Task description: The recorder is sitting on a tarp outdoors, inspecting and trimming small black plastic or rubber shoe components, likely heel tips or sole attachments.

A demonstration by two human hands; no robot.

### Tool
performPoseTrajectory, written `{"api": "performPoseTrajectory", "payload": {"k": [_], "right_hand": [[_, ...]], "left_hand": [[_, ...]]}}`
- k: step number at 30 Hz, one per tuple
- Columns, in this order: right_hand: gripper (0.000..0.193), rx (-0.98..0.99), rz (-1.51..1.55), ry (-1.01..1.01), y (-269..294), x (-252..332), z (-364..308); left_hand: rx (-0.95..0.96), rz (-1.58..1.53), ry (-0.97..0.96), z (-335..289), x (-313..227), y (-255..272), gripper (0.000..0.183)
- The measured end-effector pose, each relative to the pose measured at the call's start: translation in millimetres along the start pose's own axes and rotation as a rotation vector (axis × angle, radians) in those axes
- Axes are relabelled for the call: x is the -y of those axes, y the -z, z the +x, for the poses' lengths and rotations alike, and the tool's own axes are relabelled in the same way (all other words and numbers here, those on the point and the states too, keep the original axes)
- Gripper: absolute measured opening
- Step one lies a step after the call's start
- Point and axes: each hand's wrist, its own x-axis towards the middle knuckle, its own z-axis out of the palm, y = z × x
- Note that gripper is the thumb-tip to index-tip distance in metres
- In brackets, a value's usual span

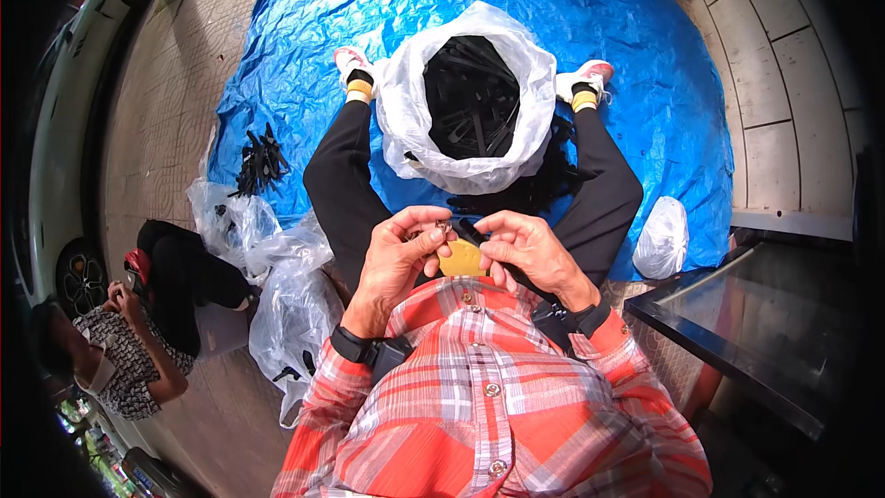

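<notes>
In front of my body, my left hand [406, 249] pinches a small brownish metal piece [444, 227] between thumb and fingers. Close beside it, my right hand [530, 254] has its fingers closed on a short black strip [468, 232], whose exact kind I cannot make out. Just beyond my hands stands a white translucent plastic bag [401, 120], its mouth rolled wide. Many flat black strips [472, 97] fill it. More black pieces [530, 194] lie between the bag and my lap. Below my hands shows something yellow [464, 258].
A crumpled blue tarp [664, 120] spreads under the bag and my legs. On it, at left, lies a pile of black strips [263, 161]; at right sits a tied white bag [662, 238]. Clear plastic bags [290, 304] and a seated person [138, 350] are at left, a dark glossy panel [747, 314] at right.
</notes>
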Motion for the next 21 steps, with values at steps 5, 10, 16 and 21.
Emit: {"api": "performPoseTrajectory", "payload": {"k": [5,10,16,21], "right_hand": [[0.028,0.029,-0.002,-0.058,-8.8,1.1,-5.6],[0.027,0.094,0.084,-0.084,-9.9,0.4,-5.2],[0.018,0.108,0.107,-0.058,-22.9,10.2,-0.3],[0.018,0.125,-0.117,-0.178,-22.1,17.6,-4.4]], "left_hand": [[0.021,0.045,-0.007,-4.9,5.3,0.3,0.023],[0.069,0.028,-0.020,-8.8,2.5,3.4,0.023],[0.083,0.114,-0.068,-12.4,9.3,-0.9,0.024],[0.020,0.165,-0.148,-20.1,6.1,0.9,0.023]]}}
